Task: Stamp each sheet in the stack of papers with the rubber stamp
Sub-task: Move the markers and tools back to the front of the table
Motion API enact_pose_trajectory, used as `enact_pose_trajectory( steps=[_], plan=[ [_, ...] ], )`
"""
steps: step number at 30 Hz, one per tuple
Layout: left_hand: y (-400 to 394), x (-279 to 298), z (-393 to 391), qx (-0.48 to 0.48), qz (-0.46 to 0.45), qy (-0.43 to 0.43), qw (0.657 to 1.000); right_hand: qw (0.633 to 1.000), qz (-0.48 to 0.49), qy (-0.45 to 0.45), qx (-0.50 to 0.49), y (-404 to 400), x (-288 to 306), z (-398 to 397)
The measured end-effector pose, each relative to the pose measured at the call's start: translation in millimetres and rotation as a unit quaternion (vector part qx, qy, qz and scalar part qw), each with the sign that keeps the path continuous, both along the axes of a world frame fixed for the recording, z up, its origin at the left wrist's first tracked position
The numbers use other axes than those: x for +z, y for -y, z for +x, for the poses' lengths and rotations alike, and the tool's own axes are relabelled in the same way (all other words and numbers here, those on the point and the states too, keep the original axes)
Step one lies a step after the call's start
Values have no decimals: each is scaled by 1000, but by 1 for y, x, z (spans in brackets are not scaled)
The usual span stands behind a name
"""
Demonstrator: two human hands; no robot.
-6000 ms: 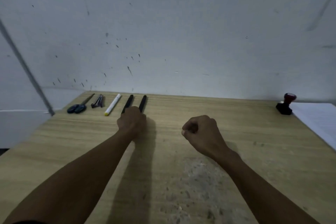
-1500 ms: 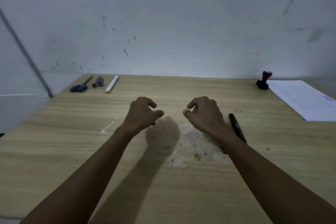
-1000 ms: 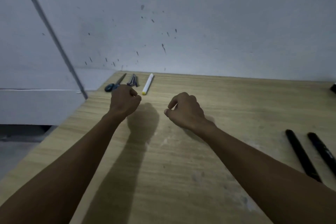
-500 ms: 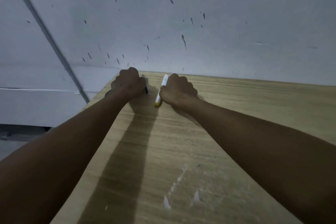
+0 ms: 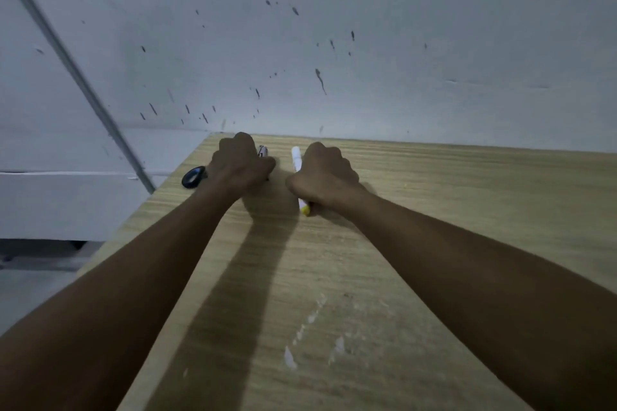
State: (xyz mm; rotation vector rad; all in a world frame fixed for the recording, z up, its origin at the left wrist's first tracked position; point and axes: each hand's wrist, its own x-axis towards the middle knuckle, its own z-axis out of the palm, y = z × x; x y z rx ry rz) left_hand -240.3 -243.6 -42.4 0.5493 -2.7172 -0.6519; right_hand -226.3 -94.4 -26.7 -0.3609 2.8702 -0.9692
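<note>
The rubber stamp and the stack of papers are out of view. At the table's far left corner, my right hand (image 5: pixel 325 177) grips a white marker with a yellow end (image 5: pixel 295 157); its white tip sticks out above my fist and the yellow end below. My left hand (image 5: pixel 242 163) is curled over a small dark tool (image 5: pixel 263 152) whose pale end shows beside my knuckles. The black handle of the scissors (image 5: pixel 193 177) pokes out left of that hand; I cannot tell whether the fingers hold either item.
The wooden table (image 5: pixel 434 243) runs from the left corner out to the right, and its left edge drops off close beside my left forearm. A spotted white wall (image 5: pixel 334 43) stands right behind the table. Pale scuff marks lie on the near tabletop.
Since half a second ago my right hand has drawn the white marker a little toward me. My left hand stays curled over the tools at the corner. Earlier, both hands reached left from the table's middle.
</note>
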Motion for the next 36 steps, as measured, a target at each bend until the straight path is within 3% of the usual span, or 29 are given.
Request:
enact_pose_trajectory(
  steps=[8,21,36],
  plan=[
    [-75,6,83,-56,65,-10,996,995,32,-37,-82,-89,4,86],
    [-233,-6,223,-158,62,39,985,970,100,-72,-209,-242,-11,215],
    [-294,-3,241,-166,-2,48,985,962,119,-111,-221,-282,-28,239]
  ],
)
